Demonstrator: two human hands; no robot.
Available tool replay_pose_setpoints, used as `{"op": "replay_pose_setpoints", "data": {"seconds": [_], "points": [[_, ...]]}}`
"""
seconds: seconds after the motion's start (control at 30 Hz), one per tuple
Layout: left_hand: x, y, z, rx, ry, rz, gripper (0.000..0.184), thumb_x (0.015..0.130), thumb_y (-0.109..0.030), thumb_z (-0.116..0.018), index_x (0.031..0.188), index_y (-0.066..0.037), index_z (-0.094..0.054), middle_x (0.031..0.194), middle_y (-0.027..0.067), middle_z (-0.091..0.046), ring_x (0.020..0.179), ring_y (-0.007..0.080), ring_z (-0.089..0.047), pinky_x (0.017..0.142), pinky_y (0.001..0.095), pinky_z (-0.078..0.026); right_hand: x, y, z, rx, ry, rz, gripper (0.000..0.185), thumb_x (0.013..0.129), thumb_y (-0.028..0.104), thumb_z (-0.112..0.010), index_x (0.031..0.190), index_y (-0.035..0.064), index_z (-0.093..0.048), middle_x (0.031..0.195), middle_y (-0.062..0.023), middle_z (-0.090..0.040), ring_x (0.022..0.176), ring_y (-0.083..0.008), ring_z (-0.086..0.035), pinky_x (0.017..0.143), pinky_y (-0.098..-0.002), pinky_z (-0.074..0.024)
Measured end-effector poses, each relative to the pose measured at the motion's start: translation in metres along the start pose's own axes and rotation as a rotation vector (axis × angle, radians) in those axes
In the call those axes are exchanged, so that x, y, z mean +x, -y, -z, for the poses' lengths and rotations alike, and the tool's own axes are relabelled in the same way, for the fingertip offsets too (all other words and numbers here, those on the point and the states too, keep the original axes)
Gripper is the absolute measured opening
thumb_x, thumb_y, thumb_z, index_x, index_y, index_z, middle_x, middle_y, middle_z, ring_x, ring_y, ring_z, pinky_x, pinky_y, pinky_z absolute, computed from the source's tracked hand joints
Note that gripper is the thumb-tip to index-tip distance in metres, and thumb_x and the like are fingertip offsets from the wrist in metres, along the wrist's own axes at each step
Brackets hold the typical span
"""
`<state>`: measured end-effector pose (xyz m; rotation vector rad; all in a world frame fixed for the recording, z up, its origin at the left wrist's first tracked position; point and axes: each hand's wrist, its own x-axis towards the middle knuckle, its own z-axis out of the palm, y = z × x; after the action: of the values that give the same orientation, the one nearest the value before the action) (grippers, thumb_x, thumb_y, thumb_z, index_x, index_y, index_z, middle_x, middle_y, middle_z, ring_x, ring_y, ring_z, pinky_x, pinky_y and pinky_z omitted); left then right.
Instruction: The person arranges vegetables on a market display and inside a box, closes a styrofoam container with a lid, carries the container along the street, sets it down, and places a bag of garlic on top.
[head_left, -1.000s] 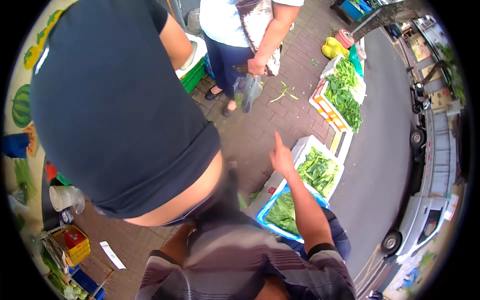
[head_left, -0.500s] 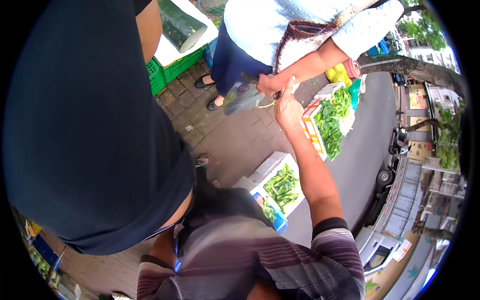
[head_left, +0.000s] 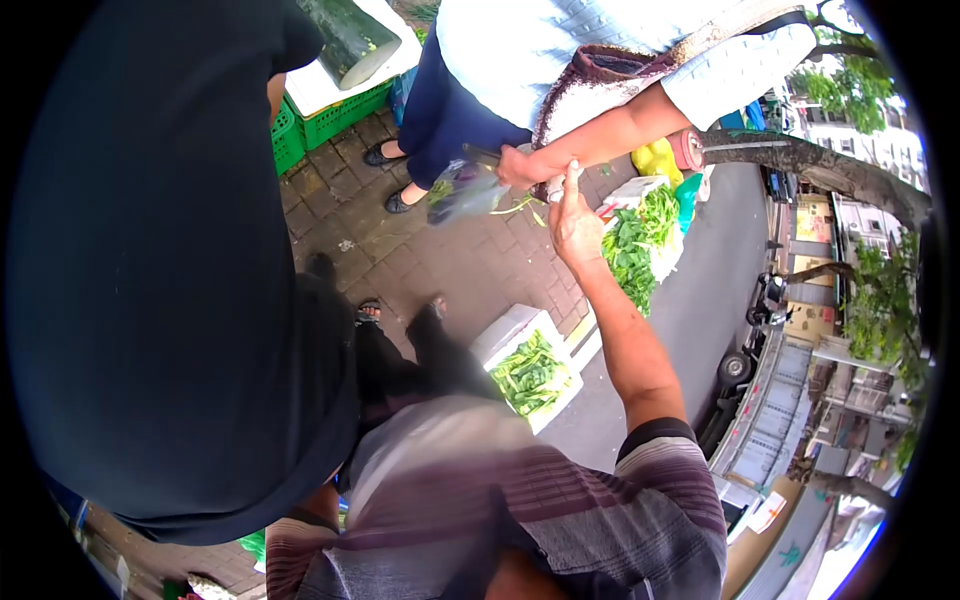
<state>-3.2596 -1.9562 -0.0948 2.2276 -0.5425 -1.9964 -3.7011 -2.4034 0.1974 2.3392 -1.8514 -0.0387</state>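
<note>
My right hand reaches forward with its index finger stretched out and the other fingers curled in. It holds nothing that I can see. The fingertip is close to the forearm of a person in a white top; whether they touch I cannot tell. That person's hand has a thin dark object and a clear plastic bag with greens showing through it. Beside my hand stands a box of leafy greens. My left hand is out of view, its arm hidden behind a person in a black shirt.
A white foam box of green vegetables stands on the paving near my legs. Green crates hold up a white board with a large cut winter melon. Along the right are a tree trunk, a road and a parked truck.
My view has shifted, and the black shirt's lower edge sits farther down and left. The blue-sided box near me has dropped out of sight. My right hand keeps its pointing shape.
</note>
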Motion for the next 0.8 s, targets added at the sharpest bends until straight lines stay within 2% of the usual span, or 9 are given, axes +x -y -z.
{"op": "replay_pose_setpoints", "data": {"seconds": [0.13,0.17,0.27,0.37,0.4,0.43,0.5,0.6,0.8], "points": [[0.012,-0.005,-0.022,-0.018,-0.006,-0.004,0.033,0.092,-0.023,-0.062,0.121,-0.006,-0.065,0.113,0.0196,-0.067,0.103,0.0356,-0.063,0.091,0.0482,-0.05,-0.01,0.007,0.004,0.156,-0.096,0.111,0.081,0.093,0.018,-0.058,0.159,0.0037,-0.014,0.089,-0.0223,-0.067,0.065,-0.0415,-0.065,0.06,-0.0506,-0.0529],[0.012,-0.005,-0.024,-0.021,-0.014,-0.007,0.034,0.092,-0.023,-0.063,0.121,-0.006,-0.064,0.113,0.0197,-0.067,0.103,0.0357,-0.063,0.091,0.0481,-0.05,-0.011,0.006,-0.001,0.184,-0.128,0.109,0.081,0.092,0.021,-0.062,0.159,0.0067,-0.018,0.087,-0.0189,-0.065,0.065,-0.0402,-0.065,0.06,-0.0517,-0.0535],[0.017,-0.015,-0.024,-0.036,-0.04,-0.039,0.034,0.092,-0.023,-0.063,0.122,-0.006,-0.064,0.114,0.0198,-0.066,0.104,0.0359,-0.063,0.092,0.048,-0.05,-0.006,0.007,0.003,0.101,-0.007,0.017,0.081,0.091,0.02,-0.061,0.159,0.0068,-0.019,0.087,-0.0188,-0.065,0.065,-0.0399,-0.066,0.06,-0.0511,-0.0536],[0.038,-0.039,-0.005,-0.054,-0.125,-0.115,0.035,0.092,-0.023,-0.063,0.122,-0.006,-0.064,0.114,0.0199,-0.066,0.104,0.0361,-0.063,0.092,0.0479,-0.05,-0.007,0.001,-0.012,0.136,-0.153,0.115,0.079,0.089,0.016,-0.059,0.158,0.007,-0.022,0.08,-0.0186,-0.064,0.06,-0.0385,-0.064,0.055,-0.0505,-0.0524],[0.045,-0.038,0.011,-0.062,-0.169,-0.136,0.035,0.092,-0.023,-0.063,0.122,-0.006,-0.064,0.114,0.02,-0.066,0.104,0.0361,-0.063,0.092,0.0479,-0.05,-0.008,0.001,-0.01,0.091,-0.072,0.082,0.083,0.086,0.01,-0.062,0.158,0.0023,-0.02,0.089,-0.0236,-0.067,0.066,-0.0415,-0.065,0.062,-0.0509,-0.0527],[0.058,-0.059,0.021,-0.072,-0.195,-0.179,0.035,0.092,-0.023,-0.063,0.123,-0.006,-0.064,0.114,0.02,-0.066,0.105,0.0362,-0.063,0.093,0.0478,-0.05,-0.009,-0.002,-0.015,0.159,-0.139,0.135,0.083,0.085,0.008,-0.063,0.157,0.0018,-0.022,0.086,-0.0227,-0.067,0.066,-0.0413,-0.066,0.061,-0.0509,-0.0527],[0.076,-0.097,0.034,-0.083,-0.249,-0.227,0.035,0.092,-0.023,-0.063,0.123,-0.006,-0.064,0.114,0.0201,-0.066,0.105,0.0363,-0.063,0.093,0.0478,-0.05,-0.012,0.016,0.01,0.267,-0.152,0.143,0.079,0.085,0.005,-0.062,0.155,0.0009,-0.026,0.087,-0.0239,-0.067,0.068,-0.0422,-0.066,0.061,-0.0523,-0.0526],[0.081,-0.129,0.045,-0.077,-0.302,-0.271,0.036,0.092,-0.023,-0.063,0.123,-0.006,-0.064,0.115,0.0202,-0.066,0.105,0.0365,-0.063,0.093,0.0476,-0.05,-0.017,0.035,0.037,0.338,-0.14,0.095,0.075,0.087,0.009,-0.063,0.154,0.002,-0.03,0.093,-0.0261,-0.068,0.072,-0.0449,-0.066,0.062,-0.0538,-0.0524],[0.079,-0.145,0.032,-0.081,-0.344,-0.295,0.037,0.091,-0.022,-0.064,0.124,-0.006,-0.063,0.115,0.0205,-0.066,0.106,0.0369,-0.062,0.094,0.0474,-0.049,-0.031,0.048,0.072,0.432,-0.046,0.09,0.073,0.087,0.008,-0.062,0.153,0.0022,-0.031,0.088,-0.024,-0.068,0.076,-0.0439,-0.067,0.067,-0.0522,-0.0535]]}}
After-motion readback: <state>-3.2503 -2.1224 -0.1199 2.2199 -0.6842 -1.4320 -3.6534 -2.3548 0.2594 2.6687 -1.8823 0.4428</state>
